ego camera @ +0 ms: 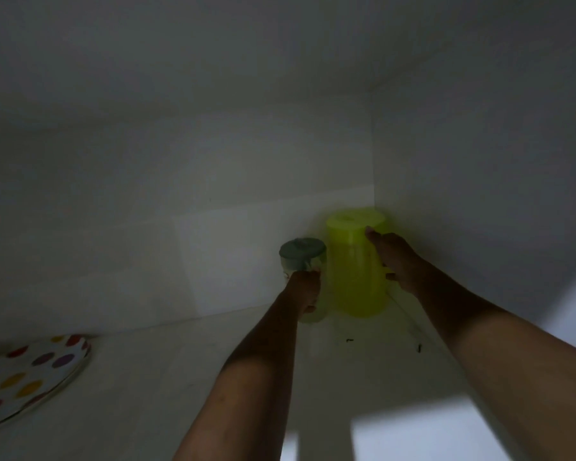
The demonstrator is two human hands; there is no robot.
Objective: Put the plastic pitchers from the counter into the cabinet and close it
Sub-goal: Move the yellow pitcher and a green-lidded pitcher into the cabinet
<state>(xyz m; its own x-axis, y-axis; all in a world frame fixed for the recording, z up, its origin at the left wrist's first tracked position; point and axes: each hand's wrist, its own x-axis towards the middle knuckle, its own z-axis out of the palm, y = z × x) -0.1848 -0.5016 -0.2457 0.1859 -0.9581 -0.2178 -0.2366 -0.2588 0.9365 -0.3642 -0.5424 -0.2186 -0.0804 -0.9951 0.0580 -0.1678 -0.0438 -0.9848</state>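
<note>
Your left hand (pixel 305 289) grips the clear grey-lidded plastic pitcher (pixel 302 261), your right hand (pixel 396 261) clasps the upright translucent yellow-green plastic pitcher (pixel 356 277) beside it, deep in the white cabinet's back right corner (pixel 374 181)

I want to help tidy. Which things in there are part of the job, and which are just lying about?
Part of the job: yellow-green pitcher, clear pitcher with grey lid, the cabinet.
Just lying about: spotted plate, small dark specks.
</note>
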